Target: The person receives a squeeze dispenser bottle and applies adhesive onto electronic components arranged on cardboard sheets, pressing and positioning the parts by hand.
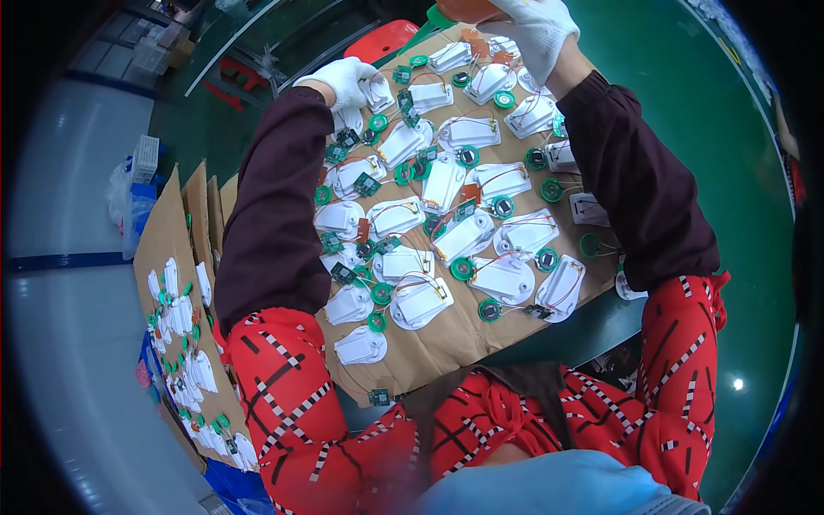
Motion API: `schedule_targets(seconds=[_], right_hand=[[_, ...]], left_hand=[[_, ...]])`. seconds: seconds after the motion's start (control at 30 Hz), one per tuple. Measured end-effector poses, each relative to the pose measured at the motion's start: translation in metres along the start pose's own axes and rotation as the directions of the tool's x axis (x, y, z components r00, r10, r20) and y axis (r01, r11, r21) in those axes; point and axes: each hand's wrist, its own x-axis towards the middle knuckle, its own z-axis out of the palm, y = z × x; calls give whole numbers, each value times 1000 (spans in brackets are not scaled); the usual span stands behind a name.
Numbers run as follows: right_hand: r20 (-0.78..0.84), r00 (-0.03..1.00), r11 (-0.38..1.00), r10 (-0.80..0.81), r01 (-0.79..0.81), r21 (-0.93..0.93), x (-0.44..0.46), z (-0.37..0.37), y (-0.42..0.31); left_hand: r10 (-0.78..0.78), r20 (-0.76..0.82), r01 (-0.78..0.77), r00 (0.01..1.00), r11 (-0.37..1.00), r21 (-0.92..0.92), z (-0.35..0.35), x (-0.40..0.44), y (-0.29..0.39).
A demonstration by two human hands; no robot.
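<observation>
A large cardboard sheet point(412, 365) lies in front of me, covered with rows of white plastic housings point(504, 281). Thin wires join them to green round speakers point(463, 269) and small green circuit boards point(367, 184). My left hand point(341, 80), in a white glove, is at the sheet's far left; its bent fingers close on the edge of a white plastic housing point(376, 93). My right hand point(539, 36), also gloved, is at the far edge with fingers curled beside a rounded orange-brown object point(468, 9). The frame's top cuts off that object, and its kind is unclear.
More cardboard sheets point(159, 236) with similar white parts stand at the left. A red stool point(382, 41) shows beyond the far edge. A white box point(145, 160) and a plastic bag point(118, 197) sit farther left. Green surface point(687, 103) extends on the right.
</observation>
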Motion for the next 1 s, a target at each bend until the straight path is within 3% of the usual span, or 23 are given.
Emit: schedule_targets(seconds=[0.1,0.2,0.27,0.3,0.4,0.47,0.53,0.7,0.83,0.93,1.0], right_hand=[[60,995,997,-78,77,16,7,-8,9],[60,996,998,-68,67,13,3,-5,-1],[37,999,999,-3,5,-45,2,-5,-5],[36,999,999,-2,4,-44,-1,-2,-6],[-16,1000,1000,-20,19,-15,-1,3,-4],[75,979,976,-190,197,-88,7,-2,13],[81,985,984,-151,158,-79,7,1,22],[56,996,994,-62,67,-84,8,12,34],[41,990,988,-136,139,-66,8,18,43],[-17,993,979,-116,112,-168,3,24,35],[12,995,989,-103,103,-105,6,22,46]], left_hand=[[13,27,-15,1000,997,71,3,4,0],[16,-80,-12,997,999,42,8,4,0],[-65,-137,55,988,995,-78,9,3,1],[-65,-135,55,989,995,-78,9,0,4],[-251,-133,244,959,968,-66,8,-3,18],[-306,-93,302,947,951,-61,7,-3,23],[-372,-46,368,927,927,-73,5,-9,29],[-342,-76,318,937,922,-220,10,-7,16],[-336,-201,264,920,912,-314,25,0,8],[-297,-201,213,933,909,-357,27,1,3],[-246,-226,142,943,908,-394,31,2,1]])
